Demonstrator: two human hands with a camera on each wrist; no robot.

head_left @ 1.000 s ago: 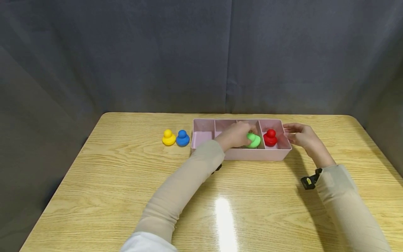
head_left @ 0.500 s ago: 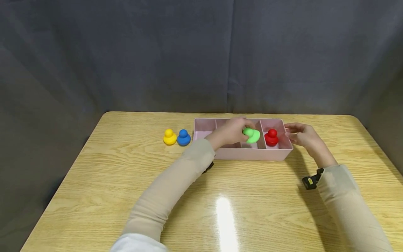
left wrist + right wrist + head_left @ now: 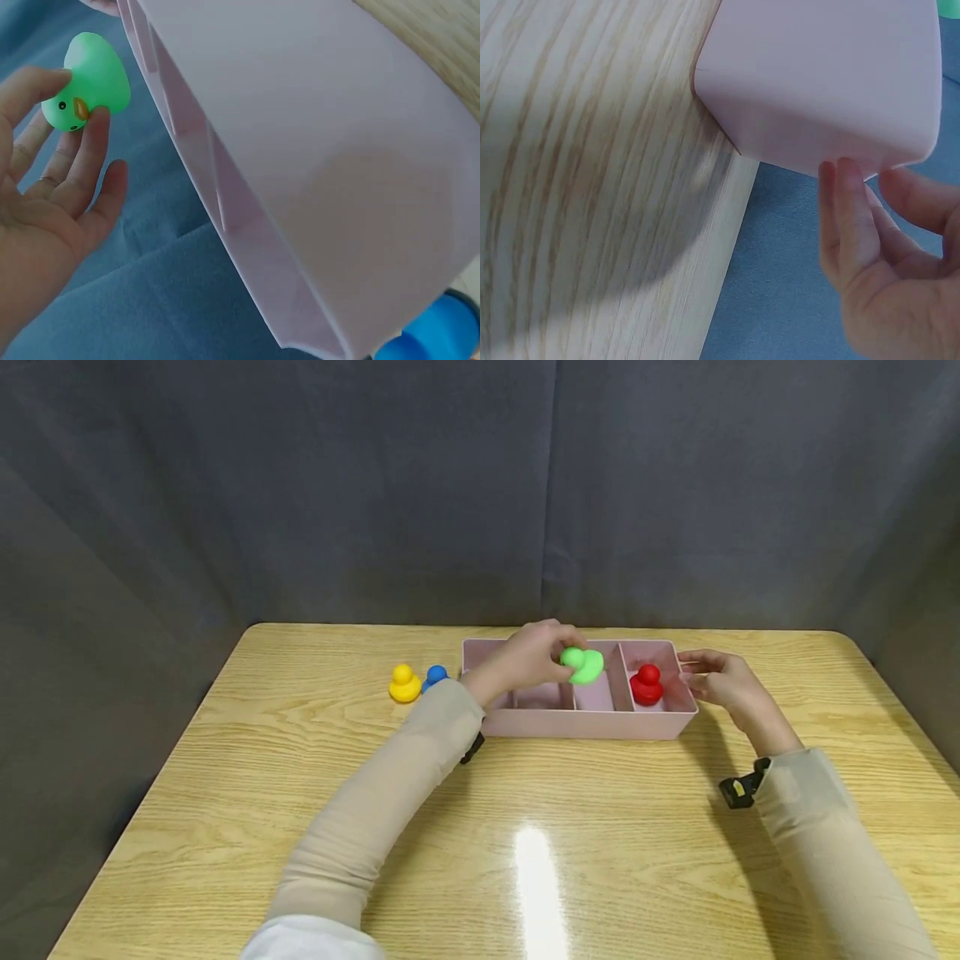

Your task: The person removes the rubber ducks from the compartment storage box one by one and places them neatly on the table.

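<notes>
Left hand (image 3: 525,660) fingertips pinch the small green rubber duck (image 3: 582,665), lifted above the pink plastic divided tray (image 3: 585,725), which is steadied at its right end by the right hand (image 3: 716,681).

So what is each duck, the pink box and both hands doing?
green duck: pinched in the fingers, lifted above the box
red duck: upright in the box's right end compartment
yellow duck: upright on the table
blue duck: on the table beside the yellow one
pink box: flat on the table
left hand: holds the green duck
right hand: fingers against the box's right end
</notes>
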